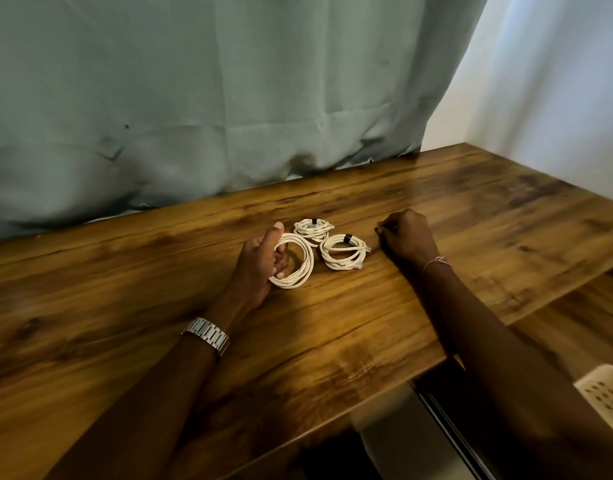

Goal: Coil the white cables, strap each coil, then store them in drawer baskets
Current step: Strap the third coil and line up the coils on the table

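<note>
Looking at head view: only one camera here, so everything below is from it
Progress: two of the three coils look finished, I'd say roughly two thirds through the coiling and strapping, and nothing is stored yet
Far coil (312,230): small tight bundle of white cable with a black strap at its 12 o'clock, lying flat on the table (125,299)
Right coil (343,251): also strapped in black near its 12 o'clock, clear plug ends poking out at about 4 o'clock, just touching the far coil
Third coil (295,260): biggest and loosest ring, no strap that I can see, sits at 9 o'clock from the right coil
Left hand (260,261): fingers curled through the third coil, thumb up over its rim, so it's gripping that one
Right hand (407,237): curled into a loose fist at 3 o'clock from the coils, fingertips pinched together; might have a strap in there but I can't tell
What's left: strap the third coil, then all three go in the baskets
Basket (606,396): white perforated plastic, only a corner shows at 4 o'clock below the table edge
Materials: glossy wood-grain tabletop, smooth round rubbery-looking cable, grey-green wrinkled curtain (194,98) behind
Extras: metal link watch (208,336) on the left wrist, thin bracelet (436,261) on the right
</note>
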{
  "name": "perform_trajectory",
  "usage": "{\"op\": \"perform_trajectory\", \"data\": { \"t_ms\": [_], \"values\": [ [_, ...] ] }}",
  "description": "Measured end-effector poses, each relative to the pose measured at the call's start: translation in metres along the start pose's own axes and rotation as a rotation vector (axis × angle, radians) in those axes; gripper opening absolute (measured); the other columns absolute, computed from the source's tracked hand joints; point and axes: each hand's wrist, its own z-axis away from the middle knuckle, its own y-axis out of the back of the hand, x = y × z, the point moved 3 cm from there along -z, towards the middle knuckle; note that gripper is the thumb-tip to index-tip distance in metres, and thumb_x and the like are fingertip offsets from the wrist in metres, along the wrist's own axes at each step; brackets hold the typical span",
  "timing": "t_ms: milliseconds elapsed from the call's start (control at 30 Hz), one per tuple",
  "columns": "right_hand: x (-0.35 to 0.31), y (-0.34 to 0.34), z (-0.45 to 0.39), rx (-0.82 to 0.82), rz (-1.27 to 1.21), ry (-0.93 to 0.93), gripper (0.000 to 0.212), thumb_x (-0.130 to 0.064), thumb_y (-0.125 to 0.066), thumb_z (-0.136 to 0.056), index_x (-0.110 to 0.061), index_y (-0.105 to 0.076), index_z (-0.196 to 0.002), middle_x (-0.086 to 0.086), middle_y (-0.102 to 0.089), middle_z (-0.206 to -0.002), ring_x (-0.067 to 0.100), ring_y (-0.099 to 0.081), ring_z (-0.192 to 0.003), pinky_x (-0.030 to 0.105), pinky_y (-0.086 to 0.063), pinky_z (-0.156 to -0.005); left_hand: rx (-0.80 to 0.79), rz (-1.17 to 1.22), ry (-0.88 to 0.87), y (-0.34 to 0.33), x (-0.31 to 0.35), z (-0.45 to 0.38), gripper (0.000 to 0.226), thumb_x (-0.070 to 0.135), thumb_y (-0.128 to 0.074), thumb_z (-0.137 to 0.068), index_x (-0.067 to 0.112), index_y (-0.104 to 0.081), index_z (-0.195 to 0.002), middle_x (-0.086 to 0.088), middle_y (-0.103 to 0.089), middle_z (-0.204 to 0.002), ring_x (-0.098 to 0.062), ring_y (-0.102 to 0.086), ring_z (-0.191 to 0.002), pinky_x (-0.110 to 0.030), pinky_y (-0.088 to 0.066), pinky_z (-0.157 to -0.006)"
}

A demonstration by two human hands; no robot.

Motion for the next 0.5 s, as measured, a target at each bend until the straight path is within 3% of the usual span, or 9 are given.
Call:
{"op": "perform_trajectory", "data": {
  "t_ms": [200, 300, 500],
  "values": [
    [-0.005, -0.006, 0.006, 0.037, 0.111, 0.033, 0.028, -0.029, -0.061, -0.097, -0.003, -0.071, -0.103, 0.021, -0.057, -0.116, 0.037, -0.055, -0.106, 0.048, -0.050, -0.092, 0.008, -0.002, 0.004, 0.000, 0.000, -0.001, 0.044, 0.033, -0.049, -0.103, 0.010, -0.044, -0.065, 0.002, -0.029, -0.041, -0.010, -0.029, -0.034, -0.022, -0.026, -0.039],
    [-0.028, 0.004, 0.010, 0.178, 0.102, 0.181, 0.025, -0.027, -0.061, -0.097, -0.003, -0.066, -0.102, 0.019, -0.058, -0.111, 0.038, -0.052, -0.103, 0.049, -0.046, -0.086, 0.001, 0.015, -0.001, 0.003, 0.003, 0.000, 0.044, 0.032, -0.048, -0.104, 0.010, -0.045, -0.066, 0.002, -0.031, -0.041, -0.009, -0.029, -0.035, -0.022, -0.026, -0.039],
    [-0.130, 0.023, 0.028, 0.305, -0.177, 0.508, 0.013, -0.019, -0.056, -0.101, -0.007, -0.061, -0.098, 0.007, -0.060, -0.093, 0.016, -0.051, -0.085, 0.026, -0.037, -0.073, 0.088, 0.087, -0.002, 0.013, 0.013, 0.002, 0.045, 0.027, -0.049, -0.103, 0.012, -0.044, -0.062, 0.000, -0.031, -0.046, -0.009, -0.027, -0.034, -0.022, -0.023, -0.038]
  ]
}}
